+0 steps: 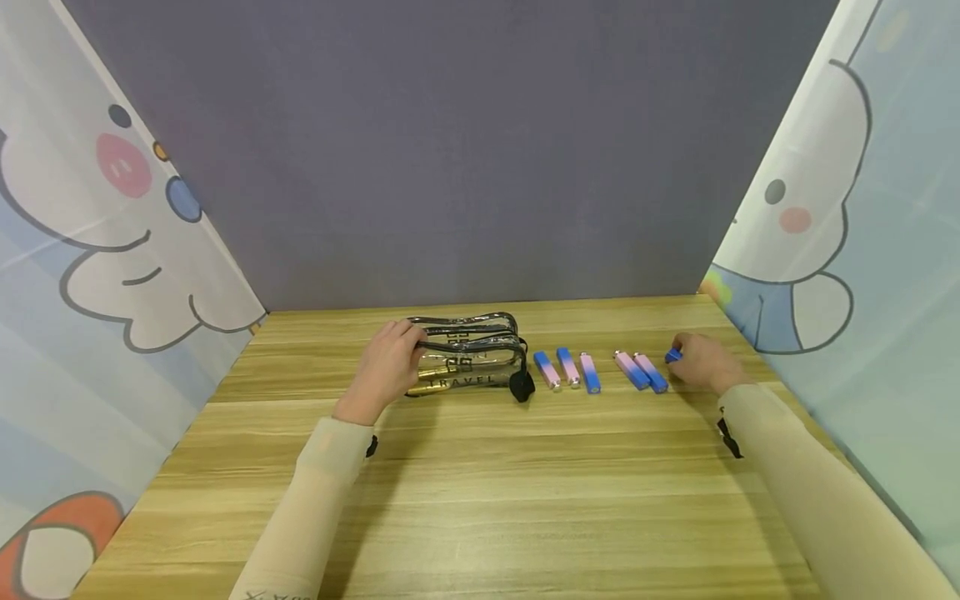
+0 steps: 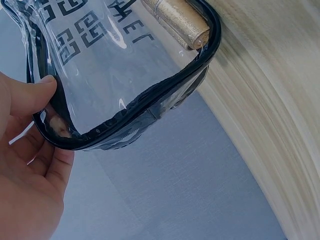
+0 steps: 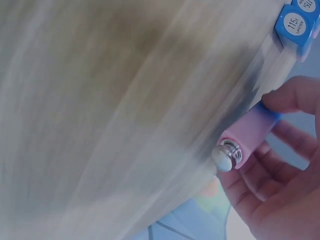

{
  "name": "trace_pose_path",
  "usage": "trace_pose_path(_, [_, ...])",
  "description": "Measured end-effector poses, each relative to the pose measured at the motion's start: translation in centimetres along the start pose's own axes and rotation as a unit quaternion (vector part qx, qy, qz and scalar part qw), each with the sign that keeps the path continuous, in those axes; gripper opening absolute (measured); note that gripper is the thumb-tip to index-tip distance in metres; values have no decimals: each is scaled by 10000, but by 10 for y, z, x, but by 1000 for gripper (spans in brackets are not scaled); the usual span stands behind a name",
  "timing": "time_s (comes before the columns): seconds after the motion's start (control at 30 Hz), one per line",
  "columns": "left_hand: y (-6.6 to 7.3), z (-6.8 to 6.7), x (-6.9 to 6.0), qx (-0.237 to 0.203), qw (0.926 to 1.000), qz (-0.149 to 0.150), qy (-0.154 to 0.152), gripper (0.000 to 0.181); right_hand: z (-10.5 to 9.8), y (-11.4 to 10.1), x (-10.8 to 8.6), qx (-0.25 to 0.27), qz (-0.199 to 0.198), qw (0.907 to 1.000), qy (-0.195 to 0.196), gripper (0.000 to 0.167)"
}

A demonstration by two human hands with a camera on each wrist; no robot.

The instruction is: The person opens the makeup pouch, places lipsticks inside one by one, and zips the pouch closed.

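Observation:
My left hand (image 1: 386, 367) pinches the black-trimmed top corner of a clear zipped pouch (image 1: 480, 358) printed "TRAVEL". In the left wrist view, a gold glittery tube (image 2: 182, 22) lies inside the pouch. Farther right, my right hand (image 1: 705, 362) holds a blue-and-pink lipstick (image 3: 250, 132) between thumb and fingers, its pearl-like end pointing away from the palm. Several matching lipsticks lie in a row between pouch and right hand, among them one nearest the pouch (image 1: 547, 371) and one nearest the hand (image 1: 651, 372).
The wooden table (image 1: 480, 492) carries everything. Behind it rises a dark grey panel (image 1: 465, 150), and cartoon-print curtains hang at the left (image 1: 97, 292) and right (image 1: 862, 233). A black tassel-like pull (image 1: 521, 386) hangs at the pouch's right end.

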State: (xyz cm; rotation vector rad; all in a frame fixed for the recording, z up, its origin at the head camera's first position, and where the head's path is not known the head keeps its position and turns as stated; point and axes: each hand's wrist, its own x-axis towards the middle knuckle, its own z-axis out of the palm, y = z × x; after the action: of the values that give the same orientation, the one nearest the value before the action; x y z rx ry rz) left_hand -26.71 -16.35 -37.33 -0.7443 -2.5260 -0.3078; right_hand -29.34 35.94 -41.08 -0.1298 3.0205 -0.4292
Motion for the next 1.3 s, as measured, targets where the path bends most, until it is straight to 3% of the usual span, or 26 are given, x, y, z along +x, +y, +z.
trace_pose_path(0.13, [0, 0, 0, 9, 10000, -9, -4, 10, -1, -6, 2, -148, -357, 9992, 83, 40])
trace_pose_path(0.43, [-1, 3, 1, 64, 9999, -84, -36, 8, -2, -21, 0, -233, -752, 9965, 269, 42])
trace_pose_path(0.7, [0, 3, 1, 57, 10000, -60, -28, 8, -3, -38, -2, -610, -1175, 9892, 626, 38])
trace_pose_path(1.3, [0, 1, 1, -4, 10000, -76, 6, 9, -23, -84, -5, -832, -1678, 9785, 859, 34])
